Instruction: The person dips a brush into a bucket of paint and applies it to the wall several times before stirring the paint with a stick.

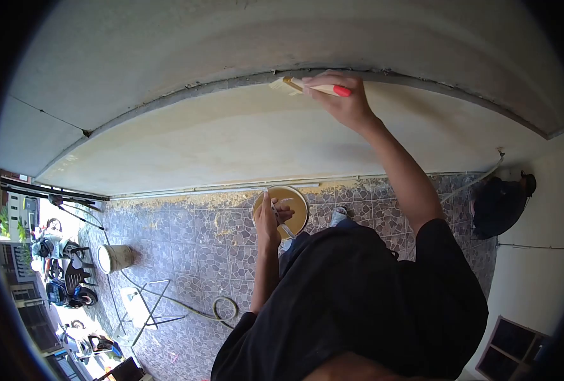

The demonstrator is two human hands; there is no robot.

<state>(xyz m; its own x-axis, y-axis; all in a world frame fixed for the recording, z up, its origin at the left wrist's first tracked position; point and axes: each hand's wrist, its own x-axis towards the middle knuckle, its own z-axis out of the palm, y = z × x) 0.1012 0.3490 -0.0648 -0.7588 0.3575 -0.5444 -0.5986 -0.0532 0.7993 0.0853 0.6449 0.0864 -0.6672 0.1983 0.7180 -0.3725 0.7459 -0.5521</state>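
Observation:
My right hand (339,95) is raised to the top edge of the wall and is wrapped round a paintbrush (291,82) with a pale handle and a red end. Its bristles touch the wall (231,140) just under the grey ledge, where a yellowish patch shows. Lower down, my left hand (271,219) is over a round bucket (307,213) of tan paint. A thin pale tool (285,228) lies between its thumb and fingers, and I cannot make out what it is.
A co-worker in dark clothes (501,203) is by the wall at the right. On the patterned tile floor (193,247) are a white bucket (115,258), a folding stand (139,308) and a coiled hose (225,309). Motorbikes (66,286) stand at the far left.

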